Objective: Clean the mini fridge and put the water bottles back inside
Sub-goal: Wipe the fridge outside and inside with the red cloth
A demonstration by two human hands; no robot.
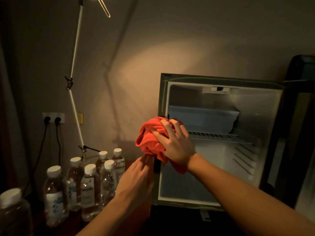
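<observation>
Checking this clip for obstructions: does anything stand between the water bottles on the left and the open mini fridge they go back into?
Yes. Both hands and the red cloth are in front of the fridge opening: the right hand grips the bunched cloth, the left hand touches its lower edge. The bottles stand to the left of the fridge.

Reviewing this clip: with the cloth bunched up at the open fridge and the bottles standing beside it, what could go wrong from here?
1. The left hand works close beside the water bottles; a sideways sweep could topple them.
2. The red cloth, gripped by the right hand, is loosely bunched with a tail hanging; it may snag on the wire shelf.
3. Dim light may leave spots inside the mini fridge missed.
</observation>
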